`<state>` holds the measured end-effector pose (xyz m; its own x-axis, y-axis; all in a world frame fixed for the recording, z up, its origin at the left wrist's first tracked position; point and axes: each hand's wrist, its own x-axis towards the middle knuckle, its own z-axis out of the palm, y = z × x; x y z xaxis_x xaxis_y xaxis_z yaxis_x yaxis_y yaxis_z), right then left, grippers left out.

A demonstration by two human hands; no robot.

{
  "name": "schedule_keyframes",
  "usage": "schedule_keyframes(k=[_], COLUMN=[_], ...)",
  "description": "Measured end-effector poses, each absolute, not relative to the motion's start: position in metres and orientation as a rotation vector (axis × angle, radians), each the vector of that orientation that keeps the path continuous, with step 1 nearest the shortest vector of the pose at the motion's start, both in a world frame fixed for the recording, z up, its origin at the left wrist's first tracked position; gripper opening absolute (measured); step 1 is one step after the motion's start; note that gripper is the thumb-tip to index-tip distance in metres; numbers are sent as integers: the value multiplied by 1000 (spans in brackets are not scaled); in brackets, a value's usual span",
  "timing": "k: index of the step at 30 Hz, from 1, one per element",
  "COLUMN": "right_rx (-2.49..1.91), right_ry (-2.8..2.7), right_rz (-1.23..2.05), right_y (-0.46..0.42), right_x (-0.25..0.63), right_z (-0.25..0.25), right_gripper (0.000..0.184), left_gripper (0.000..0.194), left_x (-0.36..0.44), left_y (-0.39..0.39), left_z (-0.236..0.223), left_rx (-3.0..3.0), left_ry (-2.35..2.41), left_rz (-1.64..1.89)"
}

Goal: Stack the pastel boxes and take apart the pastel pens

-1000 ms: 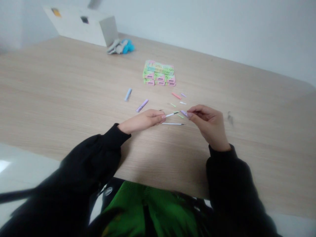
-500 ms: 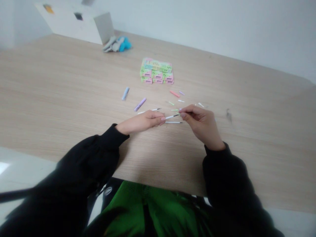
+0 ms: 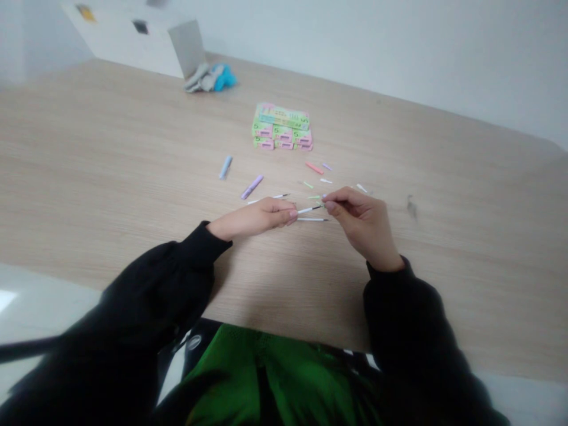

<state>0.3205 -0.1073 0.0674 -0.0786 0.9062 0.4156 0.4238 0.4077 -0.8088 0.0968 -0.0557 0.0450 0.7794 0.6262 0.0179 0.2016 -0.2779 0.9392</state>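
My left hand pinches a thin white pen refill whose dark tip points right. At that tip, my right hand is closed, thumb against fingertips; what it pinches is too small to make out. One white refill lies on the table just below the held one, and a second loose refill lies behind my left hand. Beyond my hands are a purple pen barrel, a light blue pen barrel, a pink tube and small pieces, among them a green piece and a white piece.
Several green and pink small boxes are stacked farther back on the wooden table. Grey and blue gloves lie by a white box at the back left. A wall stands behind the table.
Hardly anything differs. Both hands keep their grip at the same place, with the fingertips of my right hand shifting very slightly at the refill's tip.
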Motion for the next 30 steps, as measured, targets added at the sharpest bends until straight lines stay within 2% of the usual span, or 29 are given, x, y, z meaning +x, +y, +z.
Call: schedule_keyframes(k=[15,22,24,26,30], right_rx=[-1162,-1117,-1100,-1162,-1499], right_ry=[-1697,-1752,-1696,-1656,-1769], right_rz=[616,714,750,686,329], right_y=[-109,-108,-104,-97,-77], right_x=[322,314,322,336,368], right_z=[69,61,61,58,38], right_gripper=[6,6,20,32,18], left_gripper=[38,38,38,39,40], left_x=[95,97,96,96,95], left_y=[-55,-57,-56,-55,-53], left_z=[45,46,46,46,44], left_rx=[1862,1853,1846,1854,1892], left_ry=[632,615,615,626,663], left_rz=[469,457,460,463,456])
